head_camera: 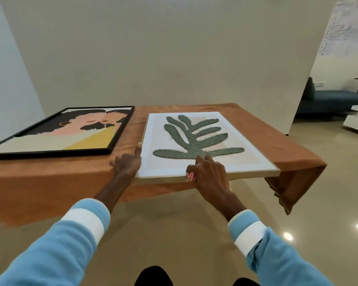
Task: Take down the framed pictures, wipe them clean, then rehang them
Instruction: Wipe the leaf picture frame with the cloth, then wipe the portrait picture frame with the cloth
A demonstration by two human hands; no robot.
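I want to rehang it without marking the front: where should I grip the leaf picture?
By its pale frame rails, from the near side: the leaf picture lies flat with its near edge apparently overhanging the table, so fingers can slip under there. Avoid the tufted leaf.

The table is covered by a plain rust-orange drape. The black-framed picture is printed with flat patches of black, peach, cream and mustard yellow. The pale-framed picture is edged in light wood, and a textured sage-green leaf shape is set on a white and beige ground. The wiping cloth is checked in red and white. The sleeves are light blue, each crossed by one white band. The floor is glossy beige, the wall off-white, the sofa dark blue.
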